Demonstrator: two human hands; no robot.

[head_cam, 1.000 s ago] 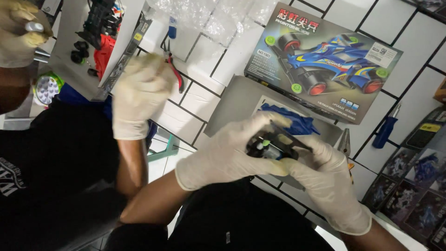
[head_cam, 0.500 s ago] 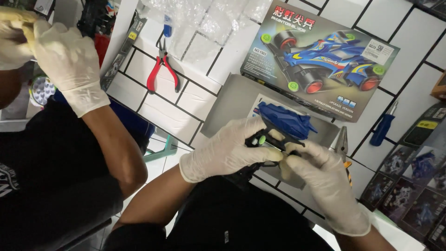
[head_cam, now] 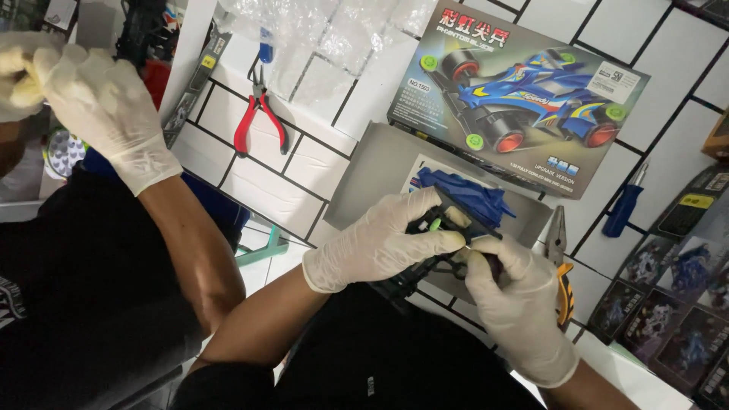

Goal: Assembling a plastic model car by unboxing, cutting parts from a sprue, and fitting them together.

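Observation:
Both of my hands wear white gloves and hold a small black toy-car chassis [head_cam: 414,277] over my lap. My left hand [head_cam: 380,247] wraps over the chassis from the left, covering most of it. The fingertips of my right hand [head_cam: 516,304] pinch its right end, touching my left fingers. A green part [head_cam: 434,225] shows between my fingers. Just behind my hands a blue car body shell [head_cam: 463,193] lies on a grey tray [head_cam: 372,171].
A box picturing a blue race car [head_cam: 524,99] stands behind the tray. Red-handled pliers [head_cam: 258,121], clear plastic bags [head_cam: 319,30], a blue screwdriver [head_cam: 626,206] and orange-handled cutters [head_cam: 560,266] lie on the white tiled surface. A co-worker's gloved hands [head_cam: 99,106] are at the upper left.
The co-worker's gloved hand has drawn back from the red pliers to the upper left, leaving them uncovered. My hands have stayed on the chassis, with small finger shifts.

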